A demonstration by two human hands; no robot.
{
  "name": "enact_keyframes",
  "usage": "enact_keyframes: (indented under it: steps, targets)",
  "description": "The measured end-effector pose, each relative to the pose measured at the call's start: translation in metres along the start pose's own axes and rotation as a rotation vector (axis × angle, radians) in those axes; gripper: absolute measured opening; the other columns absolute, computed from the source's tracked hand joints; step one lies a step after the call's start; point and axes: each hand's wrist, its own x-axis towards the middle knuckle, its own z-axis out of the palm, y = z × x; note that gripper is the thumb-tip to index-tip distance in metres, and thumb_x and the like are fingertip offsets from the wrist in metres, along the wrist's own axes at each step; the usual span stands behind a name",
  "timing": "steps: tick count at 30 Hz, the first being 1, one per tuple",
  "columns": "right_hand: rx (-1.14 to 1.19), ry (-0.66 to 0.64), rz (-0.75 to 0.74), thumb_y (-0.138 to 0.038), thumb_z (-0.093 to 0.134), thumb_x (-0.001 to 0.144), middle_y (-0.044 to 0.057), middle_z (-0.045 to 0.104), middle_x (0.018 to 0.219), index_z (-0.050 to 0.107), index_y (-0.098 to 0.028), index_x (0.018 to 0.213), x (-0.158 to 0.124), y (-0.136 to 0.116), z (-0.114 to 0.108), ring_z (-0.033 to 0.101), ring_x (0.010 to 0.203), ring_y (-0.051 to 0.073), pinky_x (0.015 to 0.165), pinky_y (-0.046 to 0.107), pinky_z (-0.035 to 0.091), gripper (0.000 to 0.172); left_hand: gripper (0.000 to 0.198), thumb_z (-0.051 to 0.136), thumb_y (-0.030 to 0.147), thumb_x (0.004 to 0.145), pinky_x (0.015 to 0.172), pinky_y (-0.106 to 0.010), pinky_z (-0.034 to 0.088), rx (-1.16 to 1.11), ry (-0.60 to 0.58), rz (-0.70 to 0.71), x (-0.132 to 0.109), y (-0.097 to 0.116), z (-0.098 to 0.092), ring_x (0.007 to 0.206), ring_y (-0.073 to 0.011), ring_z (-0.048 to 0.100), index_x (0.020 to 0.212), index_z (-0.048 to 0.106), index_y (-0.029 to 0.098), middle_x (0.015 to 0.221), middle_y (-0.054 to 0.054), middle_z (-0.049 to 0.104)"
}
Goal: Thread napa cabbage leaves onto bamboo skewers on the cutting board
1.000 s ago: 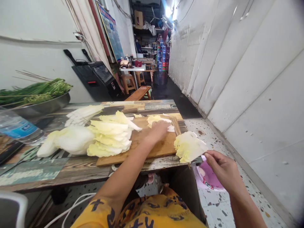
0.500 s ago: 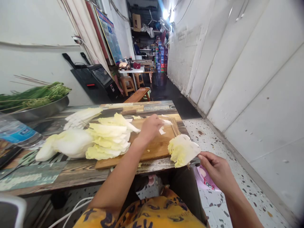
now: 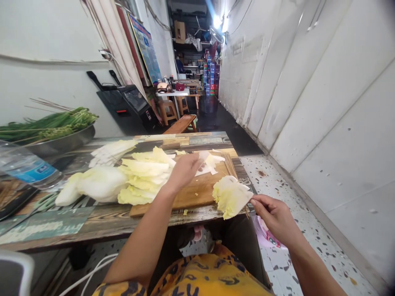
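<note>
Over the wooden cutting board (image 3: pixel 197 195), my left hand (image 3: pixel 185 172) has its fingers closed on a pale napa cabbage piece (image 3: pixel 210 162), blurred at its edges. To the right, my right hand (image 3: pixel 276 218) pinches the stem end of a yellow-white napa cabbage leaf (image 3: pixel 230 197), held out flat above the board's near right corner. Whether a skewer runs through that leaf I cannot tell. Thin wooden skewers (image 3: pixel 228 164) lie along the board's right side, partly under the leaf. A pile of cabbage leaves (image 3: pixel 142 176) overlaps the board's left end.
Left of the pile lies a cabbage head (image 3: pixel 103 184), with more white leaves (image 3: pixel 112 152) behind. Green-handled scissors (image 3: pixel 45 202), a water bottle (image 3: pixel 29 168) and a metal bowl (image 3: pixel 66 139) of greens stand further left. A wooden bench (image 3: pixel 182 124) is beyond the table.
My left hand has moved left and slightly nearer, and more of the pale cabbage pieces shows beside its fingers. My right hand has shifted a little left with the leaf.
</note>
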Motion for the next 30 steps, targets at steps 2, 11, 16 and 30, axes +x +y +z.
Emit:
enact_keyframes:
  steps: [2,11,16,30]
  targets:
    - [-0.003,-0.002,-0.003,-0.038,0.048,0.091,0.002,0.07,0.072,0.07,-0.018,0.096,0.0,-0.002,-0.001,0.063,0.069,0.018,0.061,0.026,0.049,0.031,0.03,0.045,0.035,0.087,0.066,-0.024,0.043,-0.148,-0.081,-0.079,-0.012,0.008,0.0,0.066,-0.0164,0.063,0.074,0.065,0.017,0.069,-0.001,0.069]
    - [-0.013,-0.178,-0.022,-0.031,0.047,0.092,0.002,0.071,0.078,0.069,-0.019,0.087,-0.001,-0.009,0.002,0.065,0.074,0.018,0.065,0.024,0.047,0.026,0.029,0.065,0.043,0.074,0.057,-0.023,0.041,-0.733,-0.146,-0.455,-0.062,0.005,0.033,0.056,-0.0133,0.055,0.071,0.069,0.015,0.06,0.002,0.064]
    - [-0.028,-0.204,-0.015,-0.032,0.046,0.093,0.001,0.071,0.079,0.069,-0.019,0.091,0.0,-0.007,0.003,0.063,0.072,0.017,0.065,0.024,0.046,0.026,0.031,0.077,0.043,0.062,0.055,-0.024,0.043,-1.019,-0.146,-0.62,-0.063,0.004,0.039,0.052,-0.0125,0.054,0.069,0.07,0.013,0.056,0.001,0.064]
    - [-0.051,-0.23,0.019,-0.033,0.045,0.093,0.0,0.072,0.079,0.07,-0.02,0.092,0.001,-0.008,0.001,0.064,0.073,0.017,0.064,0.024,0.045,0.028,0.03,0.079,0.041,0.062,0.056,-0.02,0.043,-1.122,-0.147,-0.636,-0.063,0.012,0.037,0.056,-0.01,0.055,0.069,0.071,0.013,0.06,0.0,0.065]
